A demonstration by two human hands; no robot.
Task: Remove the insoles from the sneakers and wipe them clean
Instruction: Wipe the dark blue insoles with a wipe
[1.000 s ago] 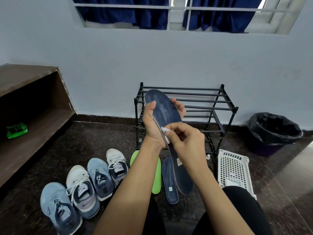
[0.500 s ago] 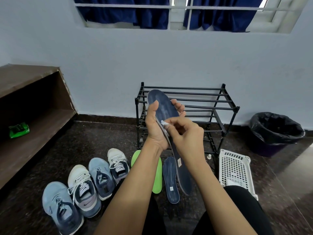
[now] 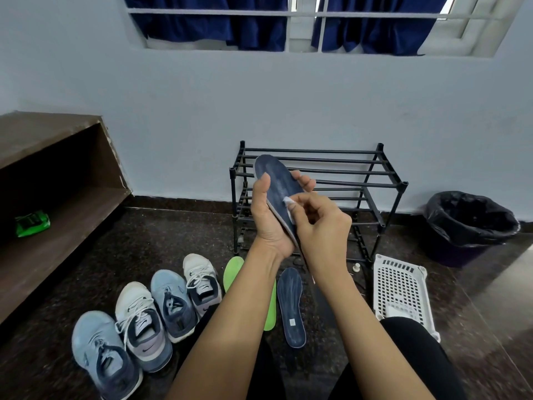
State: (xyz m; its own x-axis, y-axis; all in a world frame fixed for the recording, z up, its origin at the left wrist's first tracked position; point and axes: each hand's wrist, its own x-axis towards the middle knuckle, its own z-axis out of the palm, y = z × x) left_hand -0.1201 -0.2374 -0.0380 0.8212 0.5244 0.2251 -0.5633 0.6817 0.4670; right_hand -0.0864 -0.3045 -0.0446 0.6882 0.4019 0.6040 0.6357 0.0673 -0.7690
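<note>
Left hand (image 3: 266, 217) grips the upright dark insole (image 3: 275, 180); right hand (image 3: 320, 226) pinches what looks like a white wipe (image 3: 288, 201) against it, above open floor (image 3: 173, 235).

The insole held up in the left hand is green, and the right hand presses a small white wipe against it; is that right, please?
Not quite. In the head view the insole held up in the left hand is dark blue, not green; the right hand does press a small white wipe against it.
</note>
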